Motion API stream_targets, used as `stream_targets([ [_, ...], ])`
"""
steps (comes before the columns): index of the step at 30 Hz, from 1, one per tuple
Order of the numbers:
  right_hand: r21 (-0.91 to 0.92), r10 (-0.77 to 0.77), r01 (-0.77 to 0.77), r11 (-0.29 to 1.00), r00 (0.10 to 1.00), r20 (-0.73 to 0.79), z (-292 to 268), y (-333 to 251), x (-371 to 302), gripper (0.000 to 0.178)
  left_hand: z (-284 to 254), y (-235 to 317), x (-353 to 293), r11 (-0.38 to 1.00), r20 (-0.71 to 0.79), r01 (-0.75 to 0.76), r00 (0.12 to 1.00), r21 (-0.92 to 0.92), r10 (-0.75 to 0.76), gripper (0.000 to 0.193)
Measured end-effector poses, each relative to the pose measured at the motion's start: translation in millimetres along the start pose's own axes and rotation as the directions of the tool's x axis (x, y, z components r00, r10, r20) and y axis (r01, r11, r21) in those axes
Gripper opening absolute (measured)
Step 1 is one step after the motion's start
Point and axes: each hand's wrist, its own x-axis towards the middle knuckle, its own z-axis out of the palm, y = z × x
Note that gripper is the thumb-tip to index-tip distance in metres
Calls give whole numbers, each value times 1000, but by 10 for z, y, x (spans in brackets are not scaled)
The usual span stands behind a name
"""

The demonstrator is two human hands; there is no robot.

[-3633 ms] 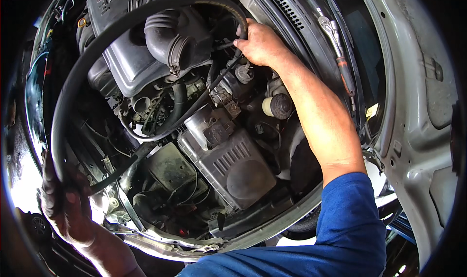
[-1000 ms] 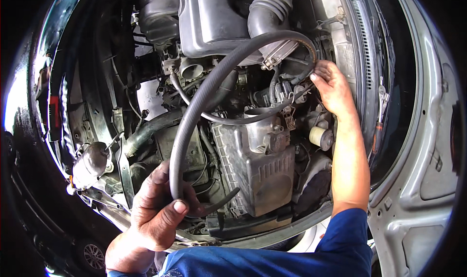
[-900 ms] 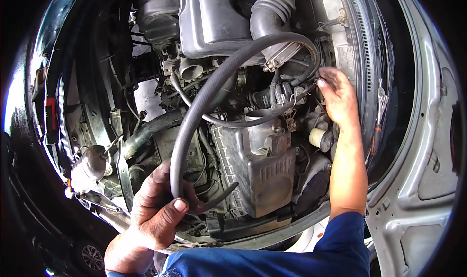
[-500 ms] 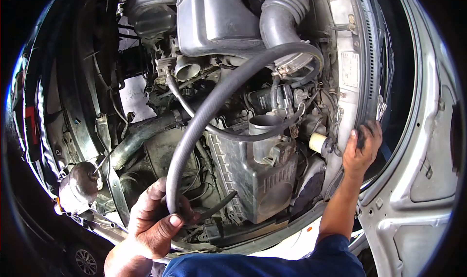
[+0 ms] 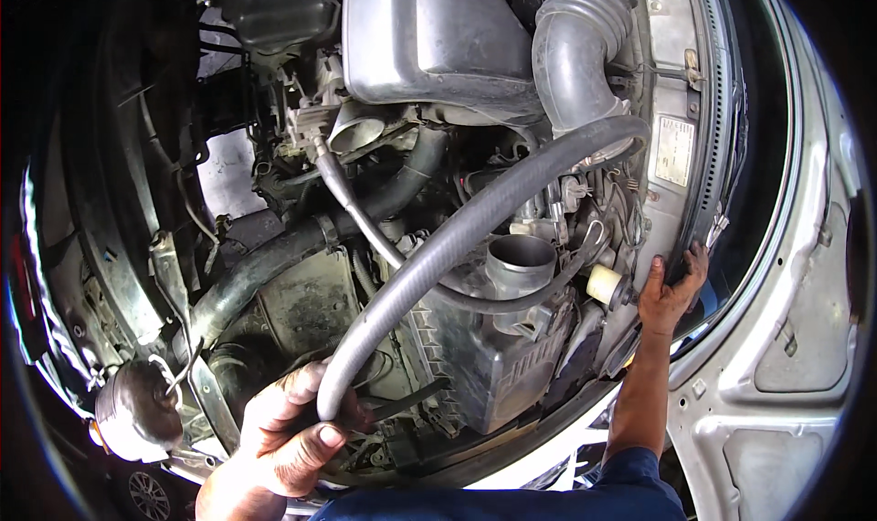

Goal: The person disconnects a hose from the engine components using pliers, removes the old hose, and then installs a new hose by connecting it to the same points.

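My left hand [image 5: 290,434] is closed around the near end of a thick black rubber hose [image 5: 438,258], thumb on top. From there the hose arcs up and to the right over the engine bay, bending back near a ribbed air intake duct [image 5: 577,64]. A thinner stretch of hose passes below it, above the round neck of a black air filter box [image 5: 521,370]. At the right, my right hand [image 5: 671,297] rests on the dark trim strip [image 5: 702,206] along the bay's edge, its thumb apart from the fingers. Part of its fingertips is hidden over that edge.
A large grey plastic cover [image 5: 429,41] sits at the far side. To the left lie a wide pipe [image 5: 265,265] and a rounded metallic part [image 5: 137,407]. A small cream-coloured cylinder [image 5: 603,283] is near my right hand. A silver panel [image 5: 776,411] borders the right.
The hose's arc has swung to the right and lower. The engine bay has shifted somewhat in view. My left hand keeps its hold, and my right hand stays at the edge.
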Motion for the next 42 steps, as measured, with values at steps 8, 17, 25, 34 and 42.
stream_targets([
  [8,24,34,-34,999,999,-9,20,-24,22,46,-10,47,49,988,-58,91,995,126,-84,39],
  [17,6,18,-17,1000,998,-56,8,51,41,44,127,-241,-12,993,-259,-112,959,27,115,52],
  [25,55,35,-28,998,989,-145,5,185,-23,40,138,-417,78,960,-18,-278,960,-29,278,62],
  [34,149,151,-129,980,976,-154,-15,223,-112,42,491,-436,-57,936,-150,-317,929,151,339,56],
  [42,228,168,-126,966,970,-178,-63,239,-104,40,643,-366,-165,937,-201,-296,922,186,331,58],
])
